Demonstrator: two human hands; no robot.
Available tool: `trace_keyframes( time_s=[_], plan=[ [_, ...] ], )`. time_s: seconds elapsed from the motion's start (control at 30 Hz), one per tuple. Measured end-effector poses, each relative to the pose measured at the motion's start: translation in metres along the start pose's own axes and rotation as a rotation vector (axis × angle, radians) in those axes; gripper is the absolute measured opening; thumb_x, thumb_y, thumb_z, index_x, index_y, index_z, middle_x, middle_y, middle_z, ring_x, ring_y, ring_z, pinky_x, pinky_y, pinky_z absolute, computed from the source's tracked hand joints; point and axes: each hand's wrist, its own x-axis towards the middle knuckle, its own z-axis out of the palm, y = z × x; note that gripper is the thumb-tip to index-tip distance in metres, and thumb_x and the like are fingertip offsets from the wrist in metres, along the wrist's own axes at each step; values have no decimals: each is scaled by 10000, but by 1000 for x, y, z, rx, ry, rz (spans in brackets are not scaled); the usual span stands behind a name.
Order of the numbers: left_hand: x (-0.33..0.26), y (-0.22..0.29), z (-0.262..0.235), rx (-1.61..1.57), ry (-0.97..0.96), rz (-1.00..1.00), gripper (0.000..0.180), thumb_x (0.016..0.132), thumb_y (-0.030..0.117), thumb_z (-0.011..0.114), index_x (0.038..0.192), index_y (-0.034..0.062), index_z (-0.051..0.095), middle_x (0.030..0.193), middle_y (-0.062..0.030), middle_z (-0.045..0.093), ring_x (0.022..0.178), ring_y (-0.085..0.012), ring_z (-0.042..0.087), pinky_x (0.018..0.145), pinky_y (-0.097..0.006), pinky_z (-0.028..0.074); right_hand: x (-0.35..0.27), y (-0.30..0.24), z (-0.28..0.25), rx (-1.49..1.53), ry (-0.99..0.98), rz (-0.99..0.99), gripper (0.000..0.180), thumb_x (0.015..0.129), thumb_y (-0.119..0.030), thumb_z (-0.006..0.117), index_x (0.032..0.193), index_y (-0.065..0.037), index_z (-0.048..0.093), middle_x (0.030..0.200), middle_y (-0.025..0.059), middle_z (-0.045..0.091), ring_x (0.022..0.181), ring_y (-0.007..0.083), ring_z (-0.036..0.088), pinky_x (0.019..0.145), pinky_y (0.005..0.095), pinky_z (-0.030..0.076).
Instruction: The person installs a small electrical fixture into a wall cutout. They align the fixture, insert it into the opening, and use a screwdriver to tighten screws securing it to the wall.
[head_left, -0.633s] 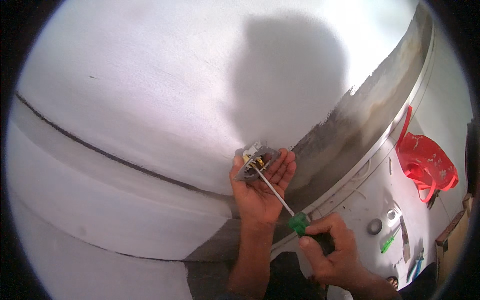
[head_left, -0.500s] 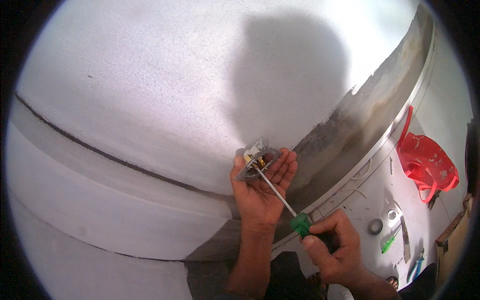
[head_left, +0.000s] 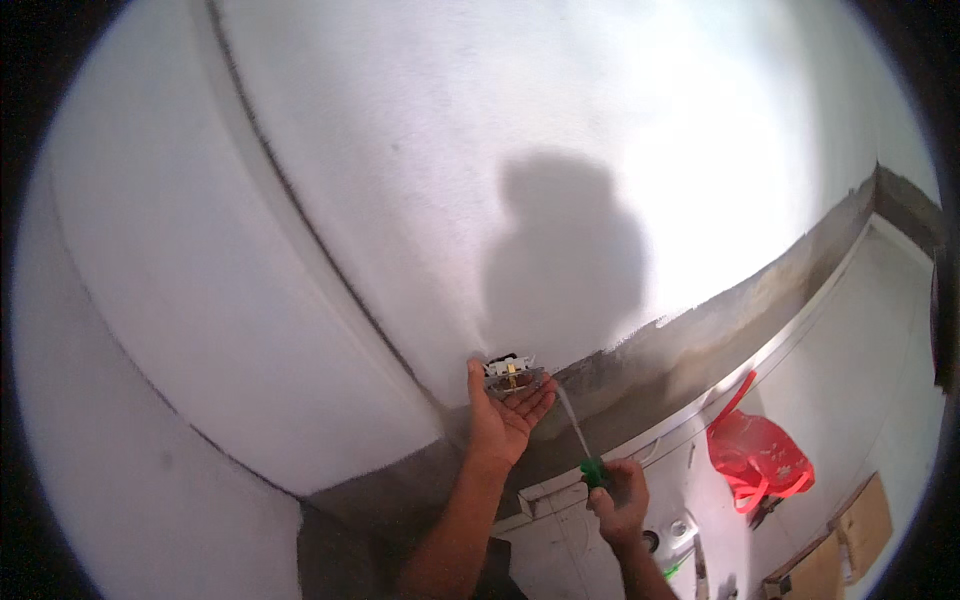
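Note:
My left hand [head_left: 500, 425] is raised against the wall, palm up, its thumb and fingers around an electrical socket insert [head_left: 513, 372] with a grey metal frame, white body and brass-coloured parts. The insert sits close to the wall; its back and any wires are hard to make out. In my right hand [head_left: 624, 500], lower and to the right, is a screwdriver [head_left: 575, 422] with a green handle and long pale shaft. Its tip points up beside my left fingertips, apart from the insert.
White wall [head_left: 400, 150] with a bare grey strip [head_left: 700, 330] along its base. On the floor at right lie a red bag [head_left: 758, 455], a dark tape roll [head_left: 651, 541], several tools and cardboard [head_left: 865, 525]. A head-shaped shadow falls above my hands.
The screwdriver tip has come out of the insert and now stands to its right. The insert is tilted more edge-on. My view has turned and drawn back from the hands.

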Motion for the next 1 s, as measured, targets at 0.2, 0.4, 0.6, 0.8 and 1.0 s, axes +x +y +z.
trace_keyframes(
  time_s=[0.2, 0.4, 0.6, 0.8, 1.0],
  plan=[
    [-16, -6, -17, -311, 104, 119, 718, 933, 594, 556, 1213, -67, 552, 1194, -253, 621, 1142, -396, 630, 977, -511, 553, -99, 112, -36, -626, 50, 158, 314, 840, -144, 648, 1115, -7, 583, 912, 184, 666, 824, 305, 690, 764, 405, 548],
    [-13, -6, -24, -369, 101, 174, 374, 991, 289, 520, 1154, -42, 574, 1129, -209, 643, 1123, -374, 641, 969, -504, 572, -159, 136, -53, -1040, -385, 541, 399, 840, -268, 657, 1172, -49, 620, 1033, 216, 694, 936, 409, 679, 834, 503, 543],
    [-12, -8, -18, -502, 72, 89, 250, 973, 168, 595, 1146, -12, 587, 1150, -200, 629, 1076, -336, 658, 943, -460, 593, -135, 162, -66, -1147, -338, 139, 381, 840, -251, 707, 1154, -40, 659, 1066, 196, 695, 978, 395, 665, 865, 519, 526],
    [-14, -17, -24, -535, 62, 94, 243, 953, 153, 653, 1137, 1, 605, 1099, -168, 667, 1025, -305, 669, 922, -437, 596, 27, 32, 39, -528, 6, -244, 418, 940, -121, 675, 1311, 28, 555, 1185, 164, 652, 1105, 226, 633, 953, 361, 505],
    [-6, -15, -44, -464, -92, 10, 258, 964, 170, 655, 1217, 123, 630, 1092, -78, 687, 1019, -198, 667, 862, -355, 579, 87, -39, 122, -320, -27, -405, 745, 892, -206, 781, 1481, 10, 380, 1302, 152, 545, 1192, 235, 554, 996, 384, 478]
  ],
)
